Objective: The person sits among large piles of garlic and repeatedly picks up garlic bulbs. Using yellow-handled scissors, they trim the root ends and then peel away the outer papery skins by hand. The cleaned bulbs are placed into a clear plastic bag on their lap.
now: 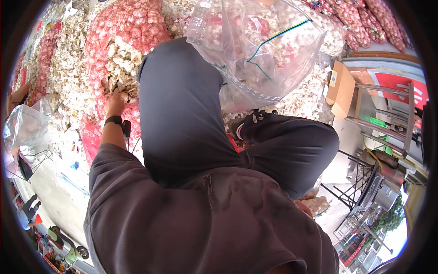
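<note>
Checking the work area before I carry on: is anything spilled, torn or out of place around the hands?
Yes. The red mesh sack is open on its side, and loose white garlic bulbs spill out where the left hand digs in. The clear plastic bag rests crumpled against the knee. The right hand is hidden.

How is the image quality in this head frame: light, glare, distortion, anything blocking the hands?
Head view: bright daylight, sharp overall; fisheye bends edges and darkens the rim; glare on the clear plastic bag; the person's dark trouser legs fill the centre; left hand shows at the garlic pile; right hand is hidden.
</note>
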A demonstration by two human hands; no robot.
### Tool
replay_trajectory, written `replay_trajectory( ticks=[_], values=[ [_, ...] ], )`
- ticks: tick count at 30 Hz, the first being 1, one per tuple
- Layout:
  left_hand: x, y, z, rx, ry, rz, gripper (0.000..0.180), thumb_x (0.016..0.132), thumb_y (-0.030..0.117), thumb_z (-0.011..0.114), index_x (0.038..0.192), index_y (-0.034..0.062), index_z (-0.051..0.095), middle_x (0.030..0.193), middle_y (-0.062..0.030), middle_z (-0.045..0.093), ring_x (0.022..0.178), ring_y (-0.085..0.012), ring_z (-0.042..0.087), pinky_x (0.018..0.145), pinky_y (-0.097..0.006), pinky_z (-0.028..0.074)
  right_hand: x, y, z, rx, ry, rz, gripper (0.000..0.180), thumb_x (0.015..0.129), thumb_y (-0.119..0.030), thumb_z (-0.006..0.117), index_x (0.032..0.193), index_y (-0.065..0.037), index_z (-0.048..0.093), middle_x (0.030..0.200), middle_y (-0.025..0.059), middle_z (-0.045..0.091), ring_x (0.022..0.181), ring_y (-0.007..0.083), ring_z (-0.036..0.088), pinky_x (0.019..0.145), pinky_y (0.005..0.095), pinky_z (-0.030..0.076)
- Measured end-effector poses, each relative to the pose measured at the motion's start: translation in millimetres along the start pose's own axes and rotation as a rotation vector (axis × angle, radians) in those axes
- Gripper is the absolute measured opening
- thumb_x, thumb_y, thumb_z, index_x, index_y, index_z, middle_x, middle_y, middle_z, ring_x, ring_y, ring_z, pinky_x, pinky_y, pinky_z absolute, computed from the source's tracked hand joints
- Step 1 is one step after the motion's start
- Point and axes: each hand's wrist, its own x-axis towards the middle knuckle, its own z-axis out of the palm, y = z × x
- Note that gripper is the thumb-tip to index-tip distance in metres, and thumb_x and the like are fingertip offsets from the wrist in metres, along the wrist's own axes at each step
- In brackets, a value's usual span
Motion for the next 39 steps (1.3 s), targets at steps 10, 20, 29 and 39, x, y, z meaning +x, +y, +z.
replay_trajectory(
  ticks=[10, 20, 29, 39],
  values=[
    [8, -13, 8, 0.376, -0.273, -0.119, 0.036, 0.09, 0.026, 0.054, 0.124, 0.0141, 0.057, 0.127, -0.0107, 0.057, 0.116, -0.0302, 0.055, 0.091, -0.045, 0.048, -45, -70, -5, 0.297, -0.267, -0.099, 0.042, 0.073, -0.005, 0.073, 0.11, -0.011, 0.055, 0.089, 0.0074, 0.06, 0.079, 0.024, 0.062, 0.073, 0.0336, 0.053],
    [-2, 14, -20, -0.49, -0.144, 0.008, 0.045, 0.084, 0.02, 0.064, 0.124, 0.0023, 0.054, 0.106, -0.0128, 0.067, 0.093, -0.0225, 0.065, 0.079, -0.036, 0.052, -17, -183, 12, 0.451, -0.559, -0.422, 0.077, 0.065, 0.003, 0.079, 0.127, -0.016, 0.039, 0.086, -0.0005, 0.048, 0.084, 0.0156, 0.054, 0.079, 0.0288, 0.051],
    [-51, 104, -189, -1.752, -0.223, 0.381, 0.041, 0.088, -0.002, 0.058, 0.126, 0.0065, 0.048, 0.115, -0.011, 0.061, 0.096, -0.0161, 0.06, 0.083, -0.026, 0.049, -42, -287, 68, 0.443, -0.766, -0.746, 0.087, 0.064, -0.021, 0.09, 0.13, -0.015, 0.035, 0.081, -0.0024, 0.043, 0.087, 0.0162, 0.05, 0.096, 0.0344, 0.049],
    [-177, 301, -350, -1.983, -0.765, 1.035, 0.056, 0.1, 0.051, 0.035, 0.132, 0.0059, 0.044, 0.114, -0.0076, 0.057, 0.093, -0.0172, 0.057, 0.078, -0.031, 0.049, -39, -352, 150, -0.321, -0.027, -1.517, 0.096, 0.056, -0.045, 0.09, 0.128, -0.002, 0.044, 0.11, 0.0099, 0.048, 0.104, 0.0238, 0.049, 0.092, 0.0386, 0.04]
  ],
)
